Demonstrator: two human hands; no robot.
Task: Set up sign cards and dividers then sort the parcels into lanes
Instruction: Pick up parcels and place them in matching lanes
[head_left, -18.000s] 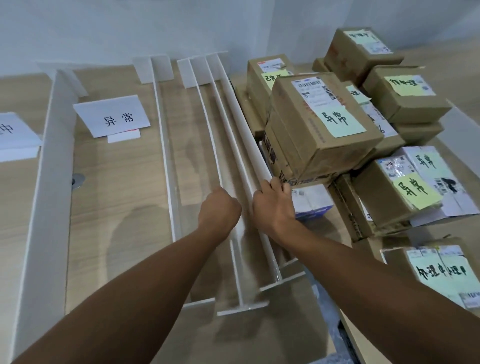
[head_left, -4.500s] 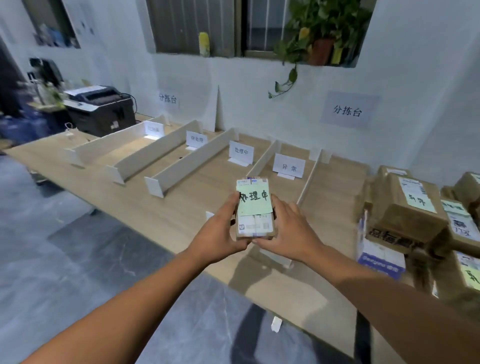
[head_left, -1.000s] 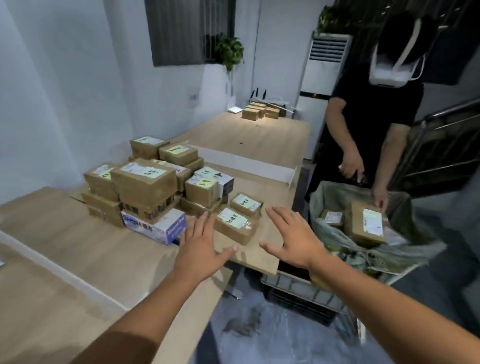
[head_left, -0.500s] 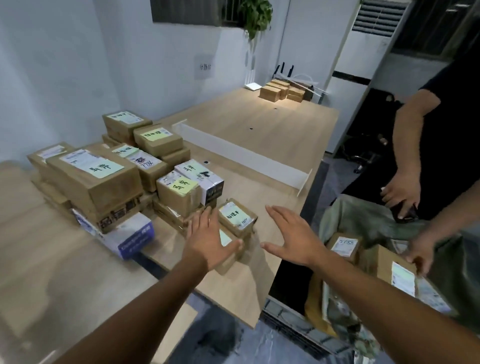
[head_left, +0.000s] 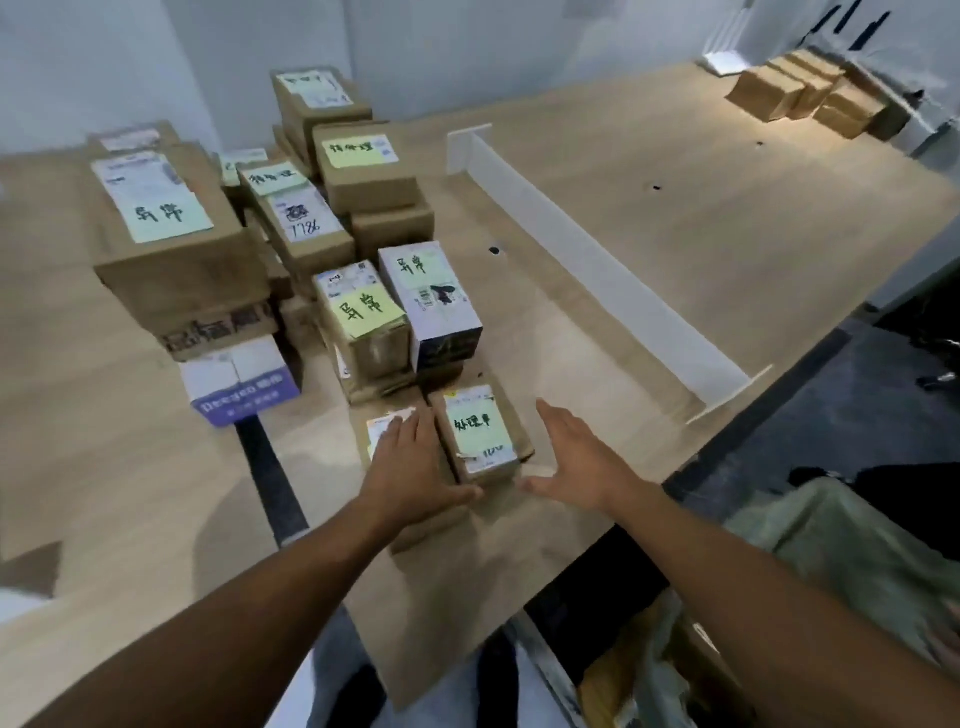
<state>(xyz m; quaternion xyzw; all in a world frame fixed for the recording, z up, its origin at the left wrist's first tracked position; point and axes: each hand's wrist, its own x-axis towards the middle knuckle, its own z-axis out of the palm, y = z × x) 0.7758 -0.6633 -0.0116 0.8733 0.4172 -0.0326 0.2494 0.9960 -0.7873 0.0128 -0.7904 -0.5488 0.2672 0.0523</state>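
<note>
A small brown parcel (head_left: 480, 434) with a pale green note lies at the near edge of the wooden table (head_left: 649, 249). My left hand (head_left: 413, 470) lies flat with straight fingers over a lower parcel (head_left: 387, 423) just left of it, thumb at the small parcel's near end. My right hand (head_left: 582, 460) hovers open a little to the parcel's right, apart from it. Behind stands a pile of labelled brown parcels (head_left: 171, 244), with two smaller ones (head_left: 363, 322) in front. A white divider (head_left: 587, 265) stands on the table to the right.
A white and purple box (head_left: 239, 384) lies at the pile's front left. More brown boxes (head_left: 810, 96) sit at the table's far right corner. A dark gap (head_left: 270, 478) runs between two tabletops. A grey-green sack with parcels (head_left: 831, 561) is at the lower right, beyond the table edge.
The view has swung down onto the table and the other person has left the frame. Both hands have closed in on the small parcel with the green note, the left now touching.
</note>
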